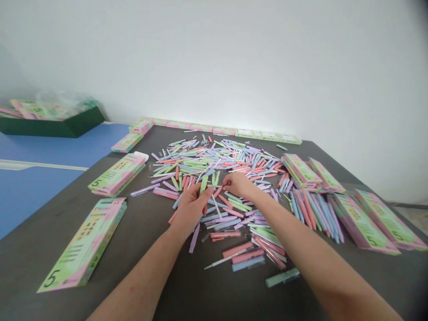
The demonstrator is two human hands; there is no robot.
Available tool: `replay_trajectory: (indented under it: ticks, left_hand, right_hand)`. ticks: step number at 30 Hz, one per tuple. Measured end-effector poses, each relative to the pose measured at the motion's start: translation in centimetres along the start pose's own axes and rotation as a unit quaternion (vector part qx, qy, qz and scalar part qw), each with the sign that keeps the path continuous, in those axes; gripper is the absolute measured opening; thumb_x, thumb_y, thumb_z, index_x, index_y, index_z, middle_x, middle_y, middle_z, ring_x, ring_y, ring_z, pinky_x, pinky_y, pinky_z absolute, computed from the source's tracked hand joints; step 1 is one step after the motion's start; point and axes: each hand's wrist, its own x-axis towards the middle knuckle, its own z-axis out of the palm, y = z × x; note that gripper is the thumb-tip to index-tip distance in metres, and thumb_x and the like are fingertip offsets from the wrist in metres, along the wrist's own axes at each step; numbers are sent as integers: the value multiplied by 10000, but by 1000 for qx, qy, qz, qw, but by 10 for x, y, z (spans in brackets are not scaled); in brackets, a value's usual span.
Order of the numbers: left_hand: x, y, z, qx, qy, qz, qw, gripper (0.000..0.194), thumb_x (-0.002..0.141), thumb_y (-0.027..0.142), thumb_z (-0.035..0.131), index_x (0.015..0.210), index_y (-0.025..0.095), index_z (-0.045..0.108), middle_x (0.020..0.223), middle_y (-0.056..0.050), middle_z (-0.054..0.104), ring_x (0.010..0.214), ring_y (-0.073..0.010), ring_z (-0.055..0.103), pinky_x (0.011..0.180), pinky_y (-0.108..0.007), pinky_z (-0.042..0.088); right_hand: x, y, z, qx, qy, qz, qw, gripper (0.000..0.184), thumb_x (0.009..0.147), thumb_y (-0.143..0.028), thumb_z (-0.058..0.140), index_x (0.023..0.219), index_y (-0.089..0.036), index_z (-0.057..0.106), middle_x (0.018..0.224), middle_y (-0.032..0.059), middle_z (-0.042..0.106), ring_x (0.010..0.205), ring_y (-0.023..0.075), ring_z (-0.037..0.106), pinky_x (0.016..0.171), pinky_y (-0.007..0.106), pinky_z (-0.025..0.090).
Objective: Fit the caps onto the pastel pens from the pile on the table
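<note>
A large loose heap of pastel pens (207, 165) in green, pink, lilac and blue covers the middle of the dark table (143, 214), with thin white refills among them. My left hand (191, 209) is shut around a green pen (203, 184) standing up from the fingers. Just to its right, my right hand (236, 184) sits curled over the heap, its fingertips among the pens. Whether those fingers hold anything I cannot tell. A row of pink and blue pens (310, 209) lies side by side to the right.
Flat pink-and-green boxes marked 5 (82, 247) lie on the table's left side, with more stacked at right (363, 220) and along the far edge (217, 129). A dark green tray of boxes (50, 125) stands beyond, on a blue surface (40, 151). A white wall rises behind.
</note>
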Motion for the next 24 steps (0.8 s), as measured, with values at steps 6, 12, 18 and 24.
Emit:
replay_trajectory:
  ticks: [6,12,18,24]
  left_hand:
    - [-3,5,1,6,-26,5,1000,281,845,403,588,698,179,503,459,89,379,388,-53,367,403,-176,290]
    - [-9,17,4,24,-89,-2,996,325,861,463,558,758,154,568,523,77,430,369,-39,373,373,-169,293]
    - [-13,21,7,7,-142,-5,990,285,863,418,581,796,142,563,663,37,559,377,-20,406,359,-159,297]
    - [-14,16,9,6,-177,-7,984,277,857,426,591,857,151,559,665,41,568,371,-19,413,356,-151,302]
  right_hand:
    - [1,-3,-1,4,1,-20,1000,127,765,-123,600,768,-153,723,804,84,711,759,192,623,663,260,386]
    - [-21,-4,-14,71,68,-2,995,94,783,-151,561,766,-132,652,719,64,660,663,161,569,601,259,366]
    - [-67,-24,-29,366,151,-10,918,254,843,-276,530,1049,-146,602,670,-18,605,561,108,522,530,229,381]
    - [-98,-51,-30,527,212,-8,823,158,827,-262,607,934,-177,688,709,-3,650,595,99,557,567,229,430]
